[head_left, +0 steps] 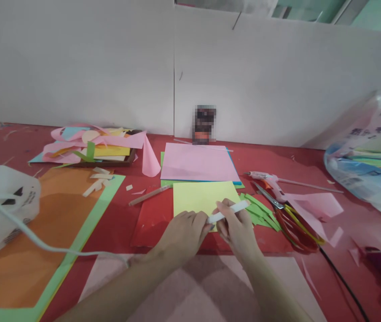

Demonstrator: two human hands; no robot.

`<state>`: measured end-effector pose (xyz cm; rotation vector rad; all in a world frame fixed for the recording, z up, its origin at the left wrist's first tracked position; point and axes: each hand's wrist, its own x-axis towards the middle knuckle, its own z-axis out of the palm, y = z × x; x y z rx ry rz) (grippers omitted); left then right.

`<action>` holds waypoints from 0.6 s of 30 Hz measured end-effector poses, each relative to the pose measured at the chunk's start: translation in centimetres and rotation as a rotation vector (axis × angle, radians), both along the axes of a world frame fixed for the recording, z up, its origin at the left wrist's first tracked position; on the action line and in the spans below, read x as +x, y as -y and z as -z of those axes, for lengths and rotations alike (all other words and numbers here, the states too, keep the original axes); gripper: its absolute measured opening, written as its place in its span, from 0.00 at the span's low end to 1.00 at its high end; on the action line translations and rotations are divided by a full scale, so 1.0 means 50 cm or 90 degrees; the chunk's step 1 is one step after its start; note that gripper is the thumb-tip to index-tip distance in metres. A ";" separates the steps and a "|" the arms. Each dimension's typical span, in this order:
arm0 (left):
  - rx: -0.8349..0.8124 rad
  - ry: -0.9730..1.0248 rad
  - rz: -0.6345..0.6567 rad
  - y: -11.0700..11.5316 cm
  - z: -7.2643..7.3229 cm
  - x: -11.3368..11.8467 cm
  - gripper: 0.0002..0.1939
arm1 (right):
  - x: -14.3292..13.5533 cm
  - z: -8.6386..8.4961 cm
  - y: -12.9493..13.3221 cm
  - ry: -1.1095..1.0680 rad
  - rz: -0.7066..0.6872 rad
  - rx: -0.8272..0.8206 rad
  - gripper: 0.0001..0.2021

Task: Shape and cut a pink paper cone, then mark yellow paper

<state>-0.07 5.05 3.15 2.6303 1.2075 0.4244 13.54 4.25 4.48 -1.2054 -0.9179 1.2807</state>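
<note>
Before the paper stack (197, 163) lies a sheet (192, 197), with strips (259, 211), scissors (279, 205) and a glue gun (277, 190) to its right.

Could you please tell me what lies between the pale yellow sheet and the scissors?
Green paper strips lie between the pale yellow sheet and the scissors, as the head view shows.

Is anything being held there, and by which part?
A white stick-like item: the left hand holds its left end, the right hand grips it near the middle; its right end is free.
</note>
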 end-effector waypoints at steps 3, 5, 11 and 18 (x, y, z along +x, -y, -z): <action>0.031 0.008 0.003 0.001 0.002 0.000 0.15 | 0.000 0.001 0.000 -0.011 -0.001 0.003 0.15; 0.046 0.017 0.000 0.000 0.009 -0.002 0.14 | 0.000 0.006 -0.003 -0.021 -0.011 0.007 0.15; 0.106 0.078 -0.021 -0.010 0.037 -0.014 0.11 | -0.011 0.021 -0.003 0.058 -0.080 0.091 0.13; -0.063 0.225 0.014 -0.011 0.025 -0.014 0.11 | -0.020 0.034 0.010 0.202 -0.090 0.109 0.10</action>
